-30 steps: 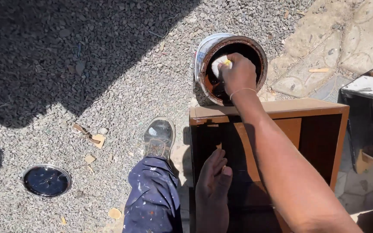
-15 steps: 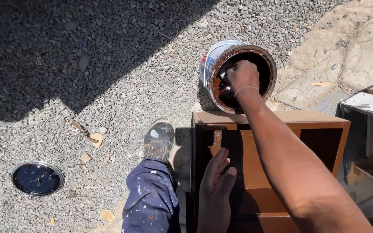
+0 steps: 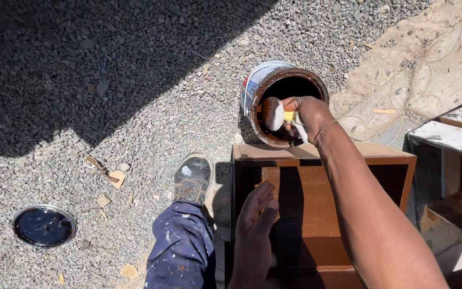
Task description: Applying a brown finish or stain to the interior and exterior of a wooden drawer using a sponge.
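My right hand (image 3: 310, 113) reaches over the open paint can (image 3: 258, 80) and grips a sponge (image 3: 272, 113) whose rounded end is wet with brown stain, held at the can's mouth. The can stands on gravel just beyond a brown wooden box (image 3: 316, 151) with its open side up. My left hand (image 3: 256, 225) rests flat with fingers together on an inner panel of that box and holds nothing. My paint-spattered blue trouser leg (image 3: 183, 249) and grey shoe (image 3: 192, 179) are left of the box.
The can's round lid (image 3: 44, 226) lies on the gravel at lower left. Small wood scraps (image 3: 108, 174) lie between lid and shoe. A white-and-brown wooden piece (image 3: 455, 139) stands at the right edge. Pale stone paving (image 3: 429, 59) is at upper right.
My right hand dipped into the can and has lifted out, the sponge now coated in brown. My left hand has shifted slightly on the box panel.
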